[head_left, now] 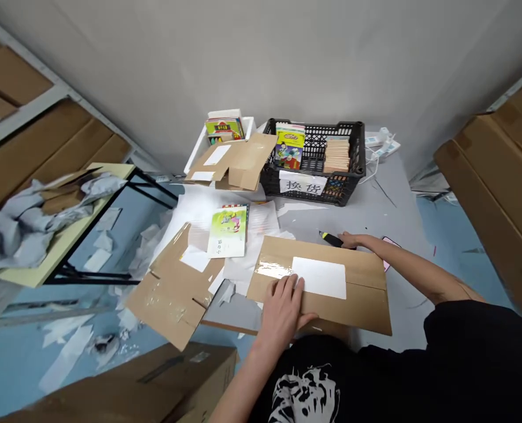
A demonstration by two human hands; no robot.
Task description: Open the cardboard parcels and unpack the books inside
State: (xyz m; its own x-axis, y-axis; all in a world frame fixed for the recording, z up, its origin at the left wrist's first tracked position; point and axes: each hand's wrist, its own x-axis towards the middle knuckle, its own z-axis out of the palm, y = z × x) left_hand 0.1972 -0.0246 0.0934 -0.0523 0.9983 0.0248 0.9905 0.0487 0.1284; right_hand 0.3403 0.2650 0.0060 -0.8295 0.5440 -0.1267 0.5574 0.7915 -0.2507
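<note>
A flat cardboard mailer with a white label lies directly in front of me. My left hand rests on its near left part, fingers laid flat beside the label and thumb spread out. Beyond the mailer's far edge, my right hand has its fingers closed at the rear end of a black and yellow utility knife. The knife is low over the table, its tip pointing left; part of the grip is hidden. To the left are a green-covered book on white wrapping and an opened cardboard piece.
A black crate with books stands at the back, beside a white bin of books partly covered by folded cardboard. A phone lies under my right forearm. A power strip sits back right. Cartons flank the table.
</note>
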